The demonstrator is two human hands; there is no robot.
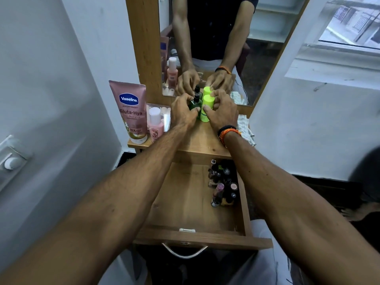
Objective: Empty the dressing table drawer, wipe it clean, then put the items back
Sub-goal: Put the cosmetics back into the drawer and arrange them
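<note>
The wooden drawer [185,204] stands pulled open below the dressing table top [197,138]. Its left part is bare; a cluster of lipsticks and small cosmetic bottles [224,184] stands in its right rear corner. On the table top by the mirror, my left hand [183,112] is closed around a dark green bottle [195,103] with a black cap. Beside it my right hand [222,112] grips a neon yellow-green bottle [207,108]. The two bottles stand upright, touching each other.
A pink Vaseline tube [130,112], a small pink bottle [155,124] and a clear box [164,114] stand at the table's left. Blister packs of tablets [245,128] lie at the right edge. The mirror [216,48] rises behind; a window [349,21] is at upper right.
</note>
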